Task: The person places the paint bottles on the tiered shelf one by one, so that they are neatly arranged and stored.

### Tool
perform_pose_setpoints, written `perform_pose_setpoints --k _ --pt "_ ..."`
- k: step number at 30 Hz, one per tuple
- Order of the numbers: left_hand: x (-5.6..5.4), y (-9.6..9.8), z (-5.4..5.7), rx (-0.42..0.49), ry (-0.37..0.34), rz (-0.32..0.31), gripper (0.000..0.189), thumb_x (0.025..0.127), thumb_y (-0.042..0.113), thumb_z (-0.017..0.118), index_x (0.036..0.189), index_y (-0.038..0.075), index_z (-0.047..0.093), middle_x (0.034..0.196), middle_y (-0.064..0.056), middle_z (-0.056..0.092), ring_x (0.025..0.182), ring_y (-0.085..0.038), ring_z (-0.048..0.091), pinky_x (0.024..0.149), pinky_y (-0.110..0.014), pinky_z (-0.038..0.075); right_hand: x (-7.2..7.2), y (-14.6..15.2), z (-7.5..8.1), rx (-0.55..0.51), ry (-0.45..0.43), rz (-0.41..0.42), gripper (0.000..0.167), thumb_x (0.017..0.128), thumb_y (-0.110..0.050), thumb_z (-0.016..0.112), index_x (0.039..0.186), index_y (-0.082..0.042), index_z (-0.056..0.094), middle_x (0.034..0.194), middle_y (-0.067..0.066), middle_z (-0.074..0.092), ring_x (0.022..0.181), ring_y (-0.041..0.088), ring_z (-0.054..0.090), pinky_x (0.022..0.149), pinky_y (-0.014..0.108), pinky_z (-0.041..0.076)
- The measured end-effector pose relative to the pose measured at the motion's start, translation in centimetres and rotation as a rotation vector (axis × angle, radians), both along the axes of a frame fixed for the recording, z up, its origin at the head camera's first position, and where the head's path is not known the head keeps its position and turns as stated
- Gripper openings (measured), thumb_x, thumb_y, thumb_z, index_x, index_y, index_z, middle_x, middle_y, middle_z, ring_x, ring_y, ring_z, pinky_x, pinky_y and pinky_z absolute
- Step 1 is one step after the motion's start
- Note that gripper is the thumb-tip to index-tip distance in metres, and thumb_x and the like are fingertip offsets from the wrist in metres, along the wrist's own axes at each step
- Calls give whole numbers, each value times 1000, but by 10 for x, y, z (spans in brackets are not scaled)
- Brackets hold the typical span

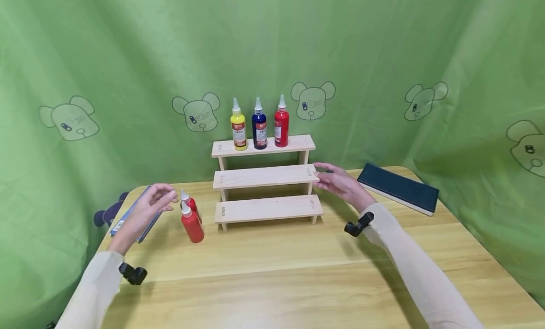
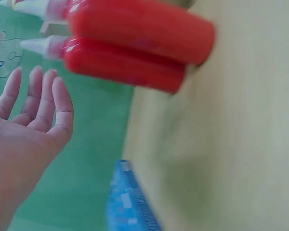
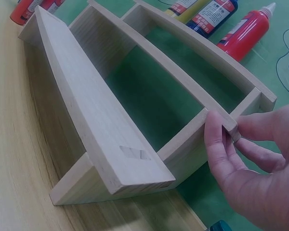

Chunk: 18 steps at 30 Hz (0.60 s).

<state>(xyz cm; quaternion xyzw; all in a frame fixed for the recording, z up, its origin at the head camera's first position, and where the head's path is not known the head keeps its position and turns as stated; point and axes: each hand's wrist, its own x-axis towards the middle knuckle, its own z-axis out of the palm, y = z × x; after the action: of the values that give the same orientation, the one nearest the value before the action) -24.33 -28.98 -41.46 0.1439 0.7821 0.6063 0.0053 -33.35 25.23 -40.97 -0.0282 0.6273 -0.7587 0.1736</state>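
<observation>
A three-step wooden display rack (image 1: 266, 176) stands on the table. My right hand (image 1: 340, 184) pinches the right end of its middle board, and the right wrist view shows thumb and fingers around that end. On the top board stand a yellow bottle (image 1: 239, 132), a dark blue bottle (image 1: 259, 134) and a red bottle (image 1: 281, 129), all with white pointed nozzles. To the left of the rack, two more red bottles (image 1: 194, 228) stand close together. My left hand (image 1: 146, 208) hangs beside them with fingers loosely bent and nothing in it.
A flat blue package (image 1: 149, 229) lies under the left hand at the table's left edge. Toward the back right lies a long dark case (image 1: 398, 188) with a pale side. A green curtain (image 1: 362, 45) with bear heads hangs behind the wooden table (image 1: 264, 291).
</observation>
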Motion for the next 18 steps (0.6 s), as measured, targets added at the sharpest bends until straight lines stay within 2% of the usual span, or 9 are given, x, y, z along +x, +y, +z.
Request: perform_pose_setpoints --k 1,4,9,13,18 --pt "3 2 -4 19 -7 11 26 112 26 51 129 7 50 120 0 63 111 -9 64 96 -26 59 0 0 0 -7 0 0 64 107 5 48 164 1 21 106 5 68 90 14 72 98 26 59" --pt "12 9 -16 66 -8 42 22 112 22 50 125 4 52 114 4 64 108 -9 64 95 -26 59 0 0 0 -29 0 -6 64 106 7 47 164 2 21 107 6 69 90 15 72 96 26 60" --pt "27 18 -31 6 74 163 24 105 11 64 121 -4 55 109 12 63 102 -2 62 90 -17 55 0 0 0 -32 -14 -10 64 107 6 48 164 1 21 107 6 68 90 15 73 98 26 59" --pt "35 25 -38 -61 181 243 32 93 5 78 118 -5 60 105 1 63 96 -5 61 85 -15 54 1 0 0 -34 -25 -14 64 107 6 48 165 0 21 107 6 68 90 15 73 100 27 58" --pt "39 32 -49 -184 260 282 43 85 9 87 119 2 63 102 -8 65 91 -9 61 78 -17 56 1 0 0 -33 -24 -11 64 107 4 49 165 0 21 108 6 67 90 15 72 98 26 59"
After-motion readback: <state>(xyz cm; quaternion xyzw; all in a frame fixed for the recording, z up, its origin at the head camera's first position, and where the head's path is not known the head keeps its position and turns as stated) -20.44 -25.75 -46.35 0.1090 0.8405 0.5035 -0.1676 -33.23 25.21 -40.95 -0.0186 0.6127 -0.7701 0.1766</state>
